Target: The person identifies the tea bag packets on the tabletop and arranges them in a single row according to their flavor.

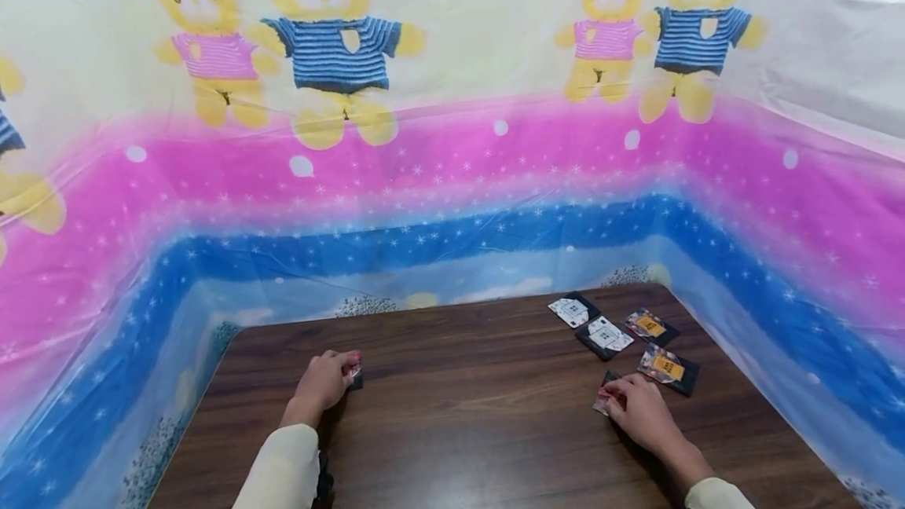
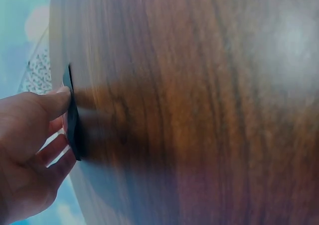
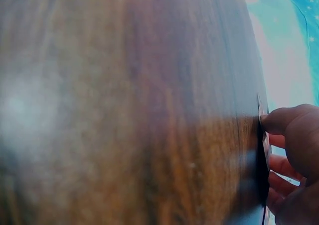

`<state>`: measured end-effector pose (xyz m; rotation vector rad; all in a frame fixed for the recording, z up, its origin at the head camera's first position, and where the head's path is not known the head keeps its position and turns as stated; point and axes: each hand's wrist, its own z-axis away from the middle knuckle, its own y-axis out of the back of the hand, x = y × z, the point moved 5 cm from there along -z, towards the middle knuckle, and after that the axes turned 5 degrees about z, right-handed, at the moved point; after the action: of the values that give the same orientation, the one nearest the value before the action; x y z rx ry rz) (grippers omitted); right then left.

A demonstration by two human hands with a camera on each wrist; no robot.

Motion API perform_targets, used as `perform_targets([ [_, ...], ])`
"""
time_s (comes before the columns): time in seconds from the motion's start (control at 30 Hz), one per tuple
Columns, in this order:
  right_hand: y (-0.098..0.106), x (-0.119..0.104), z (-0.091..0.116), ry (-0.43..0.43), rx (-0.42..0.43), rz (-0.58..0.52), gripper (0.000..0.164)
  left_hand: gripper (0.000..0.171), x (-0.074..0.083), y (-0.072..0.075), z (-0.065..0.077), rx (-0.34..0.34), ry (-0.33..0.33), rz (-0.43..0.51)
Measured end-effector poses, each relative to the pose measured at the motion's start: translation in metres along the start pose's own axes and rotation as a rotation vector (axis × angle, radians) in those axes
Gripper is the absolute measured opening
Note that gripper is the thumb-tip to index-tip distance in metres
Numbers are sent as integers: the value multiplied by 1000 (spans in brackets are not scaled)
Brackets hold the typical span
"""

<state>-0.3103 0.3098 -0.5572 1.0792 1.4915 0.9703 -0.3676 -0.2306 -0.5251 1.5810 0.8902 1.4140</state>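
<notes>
Four flat packets (image 1: 605, 338) seem placed beyond the right fingers (image 3: 281, 165), leaving a reddish packet (image 1: 600, 404) pinched in the right hand (image 1: 639, 408) and a small packet (image 1: 357, 380) pinched in the left hand (image 1: 327, 378).

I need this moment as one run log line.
left hand: pinches packet; right hand: pinches another packet; four packets: on table beyond right hand

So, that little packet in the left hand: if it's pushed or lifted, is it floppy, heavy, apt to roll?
The packet is probably a bit floppy: its thin edge looks wavy. It's likely light for its size, as the left hand merely pinches it. Being flat, it would probably slide rather than roll.
</notes>
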Motion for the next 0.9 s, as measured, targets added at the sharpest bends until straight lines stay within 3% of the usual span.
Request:
perform_targets([
  [0.57,-9,-5,-8,-2,-21,-19,23,37,2,-4,-1,1,-12,-32],
  [0.9,-11,-21,-22,37,-30,-31,22,35,1,-1,-5,14,-10,-82],
])
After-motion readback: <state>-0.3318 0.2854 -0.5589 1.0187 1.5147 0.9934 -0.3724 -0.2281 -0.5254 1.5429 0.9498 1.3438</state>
